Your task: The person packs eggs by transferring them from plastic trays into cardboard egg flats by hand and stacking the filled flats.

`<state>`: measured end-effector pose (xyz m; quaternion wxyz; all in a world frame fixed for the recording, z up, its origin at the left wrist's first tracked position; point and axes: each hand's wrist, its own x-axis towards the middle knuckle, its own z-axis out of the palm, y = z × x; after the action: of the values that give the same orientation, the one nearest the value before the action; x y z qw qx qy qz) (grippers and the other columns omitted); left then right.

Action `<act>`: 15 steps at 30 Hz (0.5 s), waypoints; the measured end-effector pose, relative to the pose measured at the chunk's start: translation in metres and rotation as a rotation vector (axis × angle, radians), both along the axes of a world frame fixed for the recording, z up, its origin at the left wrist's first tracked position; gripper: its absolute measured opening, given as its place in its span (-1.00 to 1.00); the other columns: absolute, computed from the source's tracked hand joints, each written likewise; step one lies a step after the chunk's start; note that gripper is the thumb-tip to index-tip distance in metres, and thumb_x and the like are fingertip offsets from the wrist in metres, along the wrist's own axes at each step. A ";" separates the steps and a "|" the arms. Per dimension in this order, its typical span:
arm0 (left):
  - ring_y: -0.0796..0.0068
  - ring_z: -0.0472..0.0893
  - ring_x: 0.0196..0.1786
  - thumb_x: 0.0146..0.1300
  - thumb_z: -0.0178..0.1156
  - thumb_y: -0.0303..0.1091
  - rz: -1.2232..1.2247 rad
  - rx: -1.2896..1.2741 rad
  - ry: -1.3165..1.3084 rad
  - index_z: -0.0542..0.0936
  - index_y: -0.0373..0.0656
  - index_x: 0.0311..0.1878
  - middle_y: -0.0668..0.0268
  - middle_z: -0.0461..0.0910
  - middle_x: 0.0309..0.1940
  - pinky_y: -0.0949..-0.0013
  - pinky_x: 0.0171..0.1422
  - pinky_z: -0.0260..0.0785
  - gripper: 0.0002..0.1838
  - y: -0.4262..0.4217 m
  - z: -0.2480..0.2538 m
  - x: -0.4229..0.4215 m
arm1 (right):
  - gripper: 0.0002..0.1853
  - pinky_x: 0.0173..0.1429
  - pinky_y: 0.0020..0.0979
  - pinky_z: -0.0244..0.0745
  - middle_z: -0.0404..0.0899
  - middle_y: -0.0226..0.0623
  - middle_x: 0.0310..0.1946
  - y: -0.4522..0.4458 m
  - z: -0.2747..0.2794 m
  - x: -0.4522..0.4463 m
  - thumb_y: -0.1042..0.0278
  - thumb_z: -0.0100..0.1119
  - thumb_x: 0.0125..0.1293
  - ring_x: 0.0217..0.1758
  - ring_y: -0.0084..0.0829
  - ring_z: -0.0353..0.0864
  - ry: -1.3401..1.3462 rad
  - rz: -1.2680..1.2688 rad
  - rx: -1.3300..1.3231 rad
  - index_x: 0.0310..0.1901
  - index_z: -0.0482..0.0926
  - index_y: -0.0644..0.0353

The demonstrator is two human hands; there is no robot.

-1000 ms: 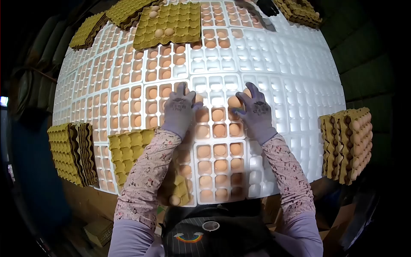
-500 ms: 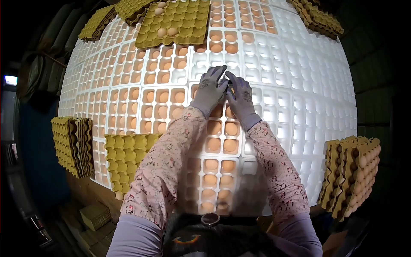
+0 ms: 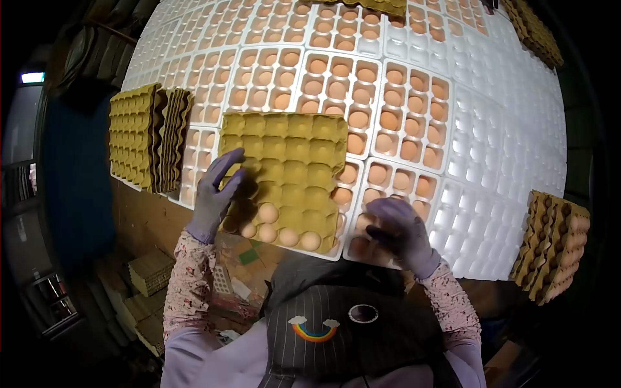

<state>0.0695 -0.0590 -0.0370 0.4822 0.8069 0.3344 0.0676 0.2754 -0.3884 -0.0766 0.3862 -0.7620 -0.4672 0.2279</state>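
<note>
A yellow-brown pulp egg tray [image 3: 291, 152] lies in front of me on top of white foam trays, with several eggs [image 3: 288, 237] in its near cells. My left hand [image 3: 217, 197], in a grey-purple glove, is at the tray's left edge with its fingers apart. My right hand [image 3: 404, 236], gloved alike, hovers over the near end of a white foam tray [image 3: 435, 194] filled with eggs. Its fingers are parted and slightly bent, and no egg shows between them. The palm is in shadow.
More egg-filled foam trays [image 3: 268, 46] cover the far table. Foam trays without eggs [image 3: 482, 220] lie to the right. Stacked pulp trays stand at the left edge [image 3: 139, 139] and the right edge [image 3: 550, 246], the right stack holding eggs.
My hands have come back towards my body and moved apart, from close together over the foam trays. My view has turned left, bringing the pulp tray between my hands.
</note>
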 end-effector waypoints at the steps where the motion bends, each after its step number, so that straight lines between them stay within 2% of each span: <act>1: 0.31 0.49 0.40 0.35 0.26 -0.48 0.038 -0.045 0.037 0.53 -0.17 0.37 0.16 0.58 0.25 0.28 0.47 0.31 -0.50 0.007 -0.006 -0.038 | -0.57 0.32 -0.14 0.47 0.62 -0.27 -0.01 0.009 -0.003 -0.024 0.24 0.44 0.17 0.17 -0.13 0.57 -0.032 0.092 0.092 0.09 0.64 0.02; 2: 0.26 0.48 0.42 0.32 0.30 -0.48 -0.008 0.053 0.063 0.54 -0.17 0.36 0.14 0.60 0.23 0.22 0.48 0.32 -0.48 0.009 -0.009 -0.066 | -0.55 0.38 -0.14 0.42 0.62 -0.28 -0.02 0.022 -0.006 -0.046 0.23 0.44 0.15 0.22 -0.14 0.54 -0.107 0.153 0.031 0.10 0.63 0.02; 3: 0.13 0.46 0.42 0.28 0.39 -0.36 -0.213 0.364 0.182 0.55 -0.17 0.34 0.14 0.62 0.21 0.13 0.49 0.32 -0.45 0.013 -0.011 -0.091 | -0.52 0.44 -0.13 0.37 0.62 -0.30 -0.03 0.032 -0.010 -0.066 0.22 0.45 0.12 0.26 -0.15 0.51 -0.180 0.215 -0.030 0.12 0.62 0.02; 4: 0.05 0.44 0.43 0.23 0.41 -0.35 -0.305 0.423 0.217 0.56 -0.14 0.32 0.09 0.57 0.27 0.09 0.51 0.30 -0.44 0.013 -0.012 -0.107 | -0.52 0.44 -0.13 0.37 0.62 -0.30 -0.03 0.038 -0.021 -0.084 0.22 0.45 0.12 0.26 -0.15 0.51 -0.183 0.217 -0.033 0.12 0.62 0.02; 5: -0.02 0.42 0.44 0.19 0.44 -0.35 -0.398 0.483 0.252 0.57 -0.12 0.31 0.03 0.53 0.32 0.04 0.53 0.28 -0.42 0.013 -0.015 -0.119 | -0.51 0.44 -0.08 0.36 0.61 -0.27 0.02 0.045 -0.033 -0.102 0.23 0.47 0.08 0.28 -0.10 0.50 -0.351 0.245 -0.017 0.08 0.63 0.03; 6: -0.02 0.42 0.44 0.19 0.44 -0.35 -0.397 0.479 0.244 0.57 -0.12 0.31 0.03 0.53 0.32 0.04 0.53 0.28 -0.42 0.013 -0.023 -0.127 | -0.51 0.44 -0.02 0.35 0.60 -0.25 0.06 0.049 -0.039 -0.117 0.24 0.49 0.03 0.29 -0.05 0.49 -0.521 0.274 -0.004 0.05 0.64 0.05; 7: -0.03 0.44 0.42 0.16 0.45 -0.28 -0.467 0.529 0.206 0.58 -0.12 0.28 0.07 0.55 0.30 0.02 0.52 0.29 -0.41 0.014 -0.033 -0.134 | -0.51 0.44 -0.02 0.35 0.60 -0.25 0.06 0.053 -0.035 -0.122 0.24 0.49 0.03 0.29 -0.05 0.49 -0.529 0.275 -0.010 0.05 0.64 0.05; 9: -0.05 0.46 0.39 0.13 0.47 -0.22 -0.534 0.583 0.155 0.59 -0.13 0.26 0.10 0.57 0.27 0.01 0.51 0.31 -0.40 0.020 -0.049 -0.143 | -0.53 0.46 -0.03 0.34 0.58 -0.24 0.10 0.059 -0.022 -0.121 0.28 0.46 0.08 0.29 -0.05 0.49 -0.278 0.137 -0.005 0.07 0.62 0.12; 10: -0.04 0.48 0.37 0.13 0.46 -0.19 -0.563 0.594 0.097 0.59 -0.13 0.24 0.14 0.58 0.26 0.00 0.51 0.31 -0.41 0.022 -0.056 -0.148 | -0.58 0.46 -0.09 0.33 0.57 -0.23 0.13 0.058 -0.006 -0.125 0.36 0.42 0.13 0.31 -0.11 0.49 -0.037 -0.028 -0.006 0.06 0.61 0.19; 11: -0.03 0.51 0.34 0.13 0.46 -0.16 -0.591 0.605 0.037 0.59 -0.12 0.23 0.19 0.60 0.24 -0.01 0.51 0.32 -0.41 0.023 -0.054 -0.146 | -0.62 0.50 -0.23 0.29 0.60 -0.20 -0.02 0.064 0.008 -0.134 0.38 0.38 0.21 0.35 -0.18 0.46 0.512 -0.305 0.113 0.08 0.62 0.17; 12: 0.08 0.57 0.28 0.21 0.43 -0.22 -0.601 0.604 0.015 0.60 -0.12 0.20 0.15 0.61 0.21 0.06 0.44 0.41 -0.50 0.024 -0.047 -0.146 | -0.66 0.41 -0.25 0.34 0.59 -0.21 -0.06 0.067 0.016 -0.130 0.41 0.35 0.22 0.30 -0.20 0.47 0.572 -0.268 0.135 0.04 0.62 0.19; 13: 0.08 0.57 0.28 0.21 0.43 -0.22 -0.604 0.599 0.004 0.60 -0.12 0.20 0.15 0.61 0.21 0.06 0.44 0.41 -0.50 0.021 -0.049 -0.150 | -0.71 0.32 -0.28 0.40 0.57 -0.22 -0.10 0.070 0.021 -0.123 0.44 0.32 0.23 0.26 -0.23 0.49 0.631 -0.236 0.158 0.00 0.62 0.21; 14: 0.14 0.59 0.24 0.24 0.42 -0.23 -0.317 0.238 -0.081 0.60 -0.13 0.18 0.15 0.61 0.17 0.11 0.39 0.46 -0.54 0.017 -0.050 -0.155 | -0.76 0.14 -0.24 0.47 0.55 -0.28 -0.12 0.080 0.025 -0.125 0.31 0.31 0.29 0.14 -0.25 0.53 0.343 -0.062 0.079 -0.08 0.60 0.21; 15: 0.20 0.61 0.20 0.27 0.42 -0.23 -0.033 -0.126 -0.156 0.61 -0.14 0.16 0.14 0.61 0.14 0.16 0.33 0.51 -0.57 0.014 -0.052 -0.156 | -0.71 0.03 -0.22 0.52 0.57 -0.31 -0.13 0.090 0.037 -0.136 0.19 0.33 0.30 0.00 -0.24 0.57 0.227 -0.012 -0.186 -0.07 0.59 0.17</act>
<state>-0.0866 -0.0447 -0.0887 0.5576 0.7727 0.2861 0.1010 0.1389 -0.2979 -0.0398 0.3657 -0.7664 -0.3930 0.3527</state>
